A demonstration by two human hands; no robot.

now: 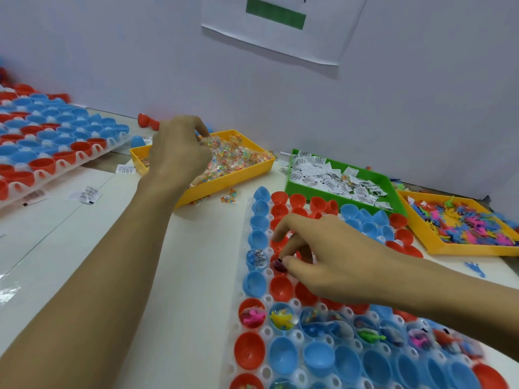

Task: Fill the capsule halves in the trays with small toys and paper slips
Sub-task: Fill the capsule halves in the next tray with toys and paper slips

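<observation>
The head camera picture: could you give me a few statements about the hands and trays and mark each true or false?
1. The left hand reaches over the yellow plastic tray of clear-wrapped colourful sweets. True.
2. The green plastic tray holds small plastic toys. False: it holds white printed paper slips.
3. The right hand is over the white capsule tray of red and blue halves, pinching a small dark item. True.
4. Every capsule half in that tray is filled. False: many are empty.
5. Both hands are in the same tray. False: they are apart.
</observation>
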